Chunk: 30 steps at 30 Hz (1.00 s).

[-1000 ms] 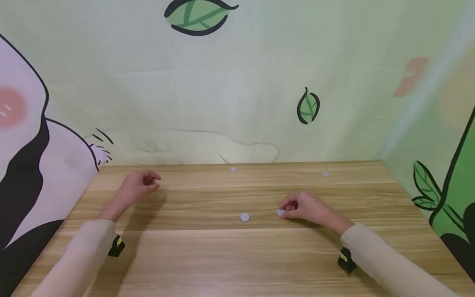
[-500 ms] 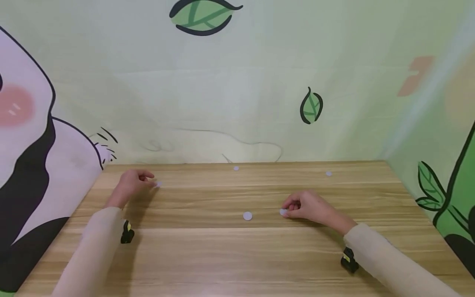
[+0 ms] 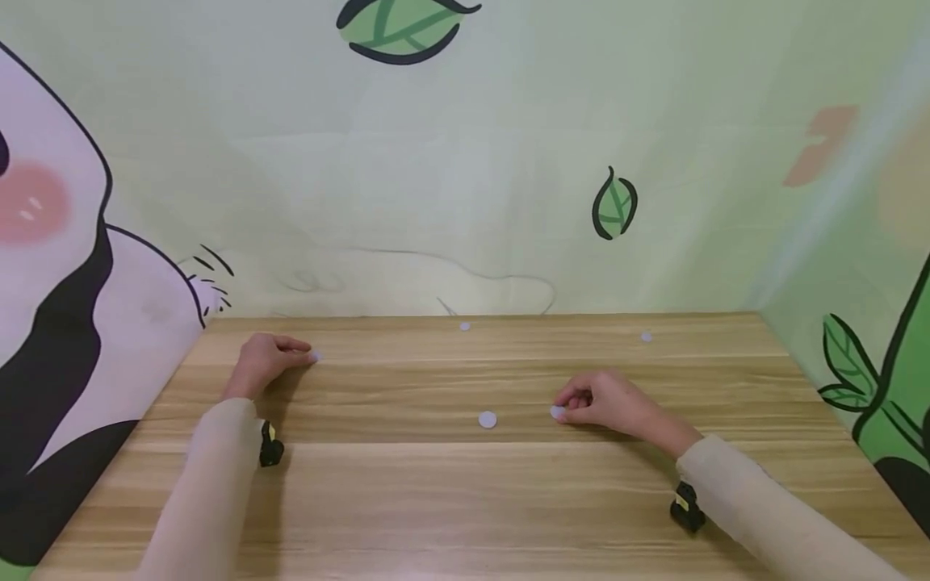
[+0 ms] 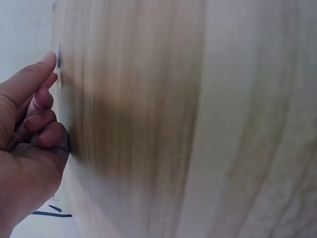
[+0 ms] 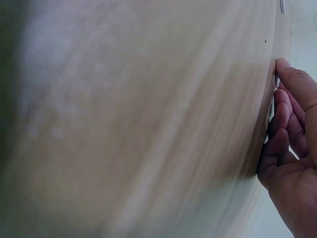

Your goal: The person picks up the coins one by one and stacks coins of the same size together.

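My left hand is over the back left of the wooden table, thumb and index finger pinching a small white round disc. In the left wrist view that disc shows nearly edge-on at the thumb tip, with the other fingers curled beneath. Right of the middle, my right hand pinches another white disc low at the tabletop. The right wrist view has this hand close against the wood, its disc mostly hidden by the fingers. Another white disc lies flat just left of the right hand.
Two more white discs lie near the back edge, one disc at the middle and one disc to the right. Behind the wooden table stands a pale green printed backdrop with leaves and a panda.
The left hand reaches slightly farther in, and a disc hidden earlier now shows at its fingertips. The right hand stays with its disc. The head view has shifted slightly.
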Motion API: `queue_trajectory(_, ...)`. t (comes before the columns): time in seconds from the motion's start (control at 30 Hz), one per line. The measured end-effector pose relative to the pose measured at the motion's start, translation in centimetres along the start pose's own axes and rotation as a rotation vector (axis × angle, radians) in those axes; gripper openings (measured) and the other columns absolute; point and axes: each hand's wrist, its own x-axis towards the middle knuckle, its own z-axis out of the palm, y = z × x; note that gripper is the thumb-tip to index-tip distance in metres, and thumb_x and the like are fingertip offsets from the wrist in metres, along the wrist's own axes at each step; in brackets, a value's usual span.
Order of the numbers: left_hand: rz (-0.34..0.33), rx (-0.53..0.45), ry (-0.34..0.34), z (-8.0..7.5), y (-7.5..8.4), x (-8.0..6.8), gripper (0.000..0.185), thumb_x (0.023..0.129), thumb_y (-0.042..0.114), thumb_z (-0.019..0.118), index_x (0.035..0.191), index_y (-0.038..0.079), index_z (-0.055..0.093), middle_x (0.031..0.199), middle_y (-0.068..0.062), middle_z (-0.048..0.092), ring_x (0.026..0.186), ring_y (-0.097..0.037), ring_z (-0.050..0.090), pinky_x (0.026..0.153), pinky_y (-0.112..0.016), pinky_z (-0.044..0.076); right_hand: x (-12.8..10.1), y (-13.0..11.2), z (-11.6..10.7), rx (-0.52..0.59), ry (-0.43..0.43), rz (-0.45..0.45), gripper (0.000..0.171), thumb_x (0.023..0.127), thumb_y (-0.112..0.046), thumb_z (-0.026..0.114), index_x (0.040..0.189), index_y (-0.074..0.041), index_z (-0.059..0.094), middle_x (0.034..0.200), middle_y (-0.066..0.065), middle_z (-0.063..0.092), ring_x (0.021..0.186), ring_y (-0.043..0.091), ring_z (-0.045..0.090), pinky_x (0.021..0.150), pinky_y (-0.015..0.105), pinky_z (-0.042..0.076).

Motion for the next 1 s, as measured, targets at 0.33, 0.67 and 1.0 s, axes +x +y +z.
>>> queue_trajectory(0.33, 0.044, 0.023, -0.019, 0.5, 0.2, -0.1, 0.047, 0.091, 0.029, 0.079, 0.126, 0.0, 0.069, 0.13, -0.025, 0.064, 0.128, -0.042, 0.053, 0.108, -0.055, 0.039, -0.1, 0.1, 0.0, -0.009, 0.011, -0.002, 0.015, 0.087, -0.027, 0.083, 0.095, -0.015, 0.079, 0.08, -0.01, 0.066, 0.073, 0.008, 0.057, 0.067, 0.023, 0.05)
queue_trajectory(0.67, 0.02, 0.016, 0.017, 0.8, 0.3, 0.0, 0.04, 0.091, 0.03, 0.078, 0.12, 0.002, 0.074, 0.131, -0.024, 0.064, 0.128, -0.041, 0.054, 0.109, -0.053, 0.039, -0.1, 0.2, 0.1, -0.009, 0.026, -0.008, 0.014, 0.086, -0.026, 0.083, 0.093, -0.015, 0.079, 0.079, -0.01, 0.066, 0.072, 0.008, 0.056, 0.065, 0.022, 0.049)
queue_trajectory(1.0, 0.0, 0.049, 0.054, 1.1, 0.5, 0.0, 0.035, 0.09, 0.028, 0.079, 0.112, 0.001, 0.077, 0.126, -0.023, 0.067, 0.121, -0.039, 0.058, 0.105, -0.051, 0.042, 0.0, 0.0, 0.2, -0.012, 0.023, -0.018, 0.013, 0.087, -0.026, 0.083, 0.093, -0.015, 0.079, 0.079, -0.01, 0.066, 0.072, 0.007, 0.056, 0.065, 0.022, 0.049)
